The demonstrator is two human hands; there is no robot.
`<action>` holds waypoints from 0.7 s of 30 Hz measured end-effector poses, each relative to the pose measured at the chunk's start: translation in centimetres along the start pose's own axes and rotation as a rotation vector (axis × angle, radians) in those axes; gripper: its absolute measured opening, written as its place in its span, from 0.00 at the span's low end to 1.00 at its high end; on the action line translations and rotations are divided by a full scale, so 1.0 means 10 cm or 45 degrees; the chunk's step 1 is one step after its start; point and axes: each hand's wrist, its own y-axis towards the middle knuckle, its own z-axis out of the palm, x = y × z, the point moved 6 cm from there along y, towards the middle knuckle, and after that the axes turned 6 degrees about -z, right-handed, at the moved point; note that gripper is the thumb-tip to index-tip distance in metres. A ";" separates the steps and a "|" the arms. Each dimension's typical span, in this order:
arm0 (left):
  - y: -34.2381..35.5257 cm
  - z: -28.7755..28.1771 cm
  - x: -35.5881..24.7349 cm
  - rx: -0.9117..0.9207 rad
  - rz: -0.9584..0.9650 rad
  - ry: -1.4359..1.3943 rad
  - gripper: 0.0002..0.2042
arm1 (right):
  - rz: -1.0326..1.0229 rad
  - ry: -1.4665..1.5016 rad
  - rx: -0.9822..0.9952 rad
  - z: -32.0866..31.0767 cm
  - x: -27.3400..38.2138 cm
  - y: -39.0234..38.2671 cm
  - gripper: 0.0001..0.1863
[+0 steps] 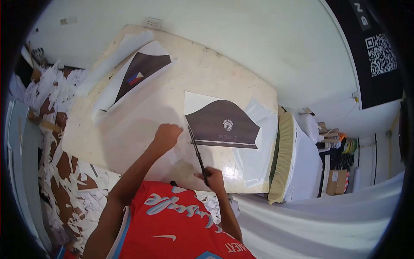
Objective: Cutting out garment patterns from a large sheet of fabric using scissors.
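My right hand [212,178] grips the handles of a pair of long dark scissors [198,154] near the front edge of the table. The blades point away from me and reach the left edge of a white paper sheet printed with a dark brown curved panel [207,118]. That panel bears a small white emblem and a pale stripe along its lower side. Left of the blades, my left hand [168,135] is closed, its fingers curled close to the sheet's left edge. Whatever those fingers may hold is hidden.
Farther left on the table [207,71] lies a partly rolled paper [129,43] beside another brown printed panel [141,71]. White sheets [258,166] lie at the right. Paper scraps [86,203] cover the floor at left. A cushioned stack [282,151] stands against the table's right side.
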 end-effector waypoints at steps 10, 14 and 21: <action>0.19 0.40 -0.55 -0.319 0.451 0.205 0.20 | 0.136 0.623 -0.414 0.28 -0.48 -1.15 0.17; -0.12 0.48 -0.56 -0.773 0.652 0.258 0.20 | 0.379 0.747 -0.188 0.36 -0.48 -1.36 0.23; -0.19 0.68 -0.33 -0.598 0.714 -0.330 0.20 | 0.545 0.709 0.119 0.48 -0.65 -1.41 0.24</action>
